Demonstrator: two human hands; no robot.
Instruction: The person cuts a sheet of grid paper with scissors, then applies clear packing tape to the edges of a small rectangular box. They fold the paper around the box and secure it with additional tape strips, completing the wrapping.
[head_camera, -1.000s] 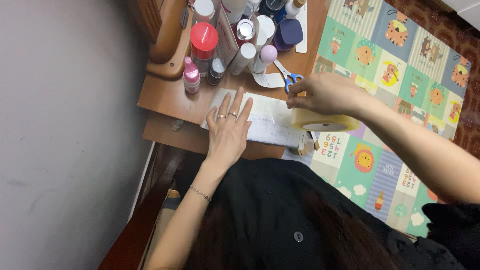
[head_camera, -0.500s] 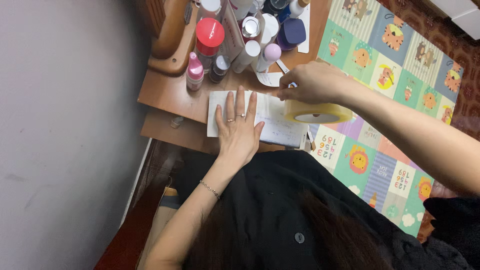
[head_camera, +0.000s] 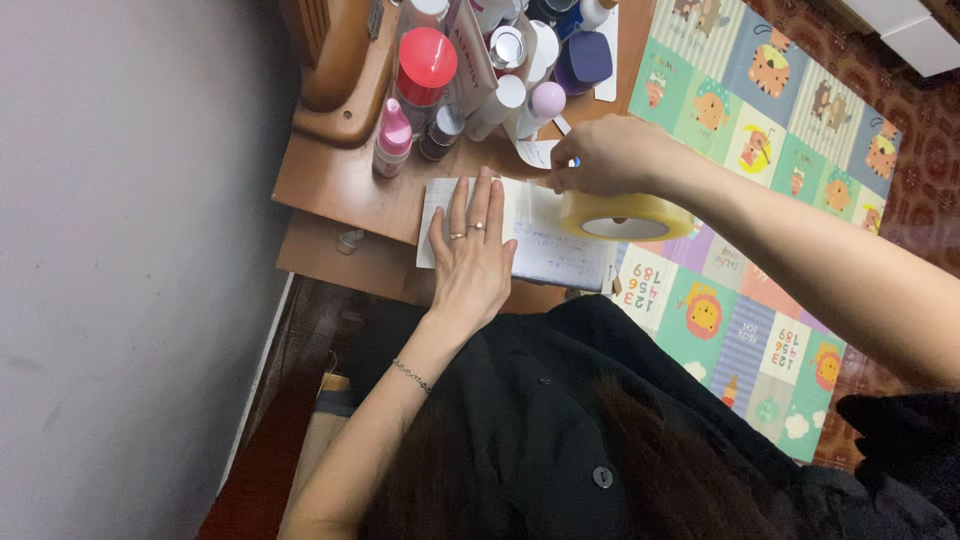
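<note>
Floor covering comes first: a colourful foam play mat printed with cartoon animals (head_camera: 760, 140) fills the right side of my view. Next in size is the brown wooden desk (head_camera: 330, 185), set against a grey wall, its far end crowded with toiletry bottles. Among these I note a clear bottle with a red cap (head_camera: 424, 68), a small pink-capped bottle (head_camera: 392, 140) just beside it, and a dark blue jar (head_camera: 583, 62) further right.

On the near edge of the desk lies a white rectangular sheet of paper with faint handwriting (head_camera: 560, 250). The left hand (head_camera: 472, 262) lies flat on its left half, fingers spread and extended, palm down, two rings visible; it grips nothing and only presses the sheet.

The right hand (head_camera: 605, 155) is closed in a pinch at the paper's upper edge, carrying a wide roll of clear yellowish packing tape (head_camera: 625, 216). The roll hangs just above the sheet's right end, at the desk's corner. Whether a tape strip already touches the paper I cannot tell.

A small white paper slip (head_camera: 537, 153) lies just behind the right hand.
</note>
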